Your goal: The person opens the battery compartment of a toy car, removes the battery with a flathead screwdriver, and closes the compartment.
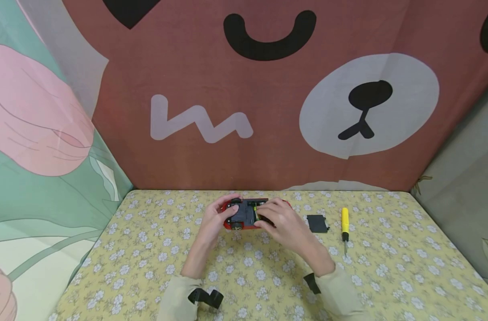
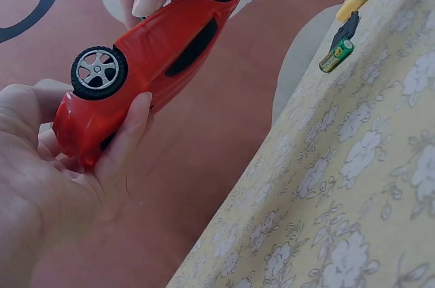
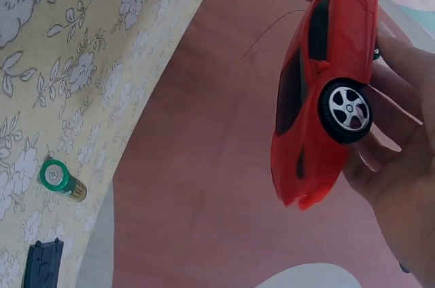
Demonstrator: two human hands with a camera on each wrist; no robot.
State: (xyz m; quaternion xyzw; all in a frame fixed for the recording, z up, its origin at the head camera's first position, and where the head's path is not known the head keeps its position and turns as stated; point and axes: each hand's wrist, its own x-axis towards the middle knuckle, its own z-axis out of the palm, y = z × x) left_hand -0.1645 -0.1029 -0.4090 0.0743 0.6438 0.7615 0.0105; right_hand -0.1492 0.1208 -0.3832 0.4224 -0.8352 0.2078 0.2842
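A red toy car [image 1: 244,214] is held underside up above the table, its dark base and uncovered battery compartment showing in the head view. My left hand [image 1: 217,219] grips one end, with the thumb over the base near a wheel. At the compartment, my right hand [image 1: 282,218] has curled fingers and thumb on a green-and-yellow battery [image 1: 255,208], mostly hidden by the fingers. In the left wrist view the car's red side [image 2: 160,57] faces the camera. Another battery [image 3: 62,180], green and gold, lies on the table in the right wrist view.
A black battery cover [image 1: 317,224] lies on the flowered tablecloth [image 1: 244,276] to the right of the hands. Farther right lies a yellow-handled screwdriver [image 1: 345,225]. A printed cloth backdrop [image 1: 268,156] rises behind the table.
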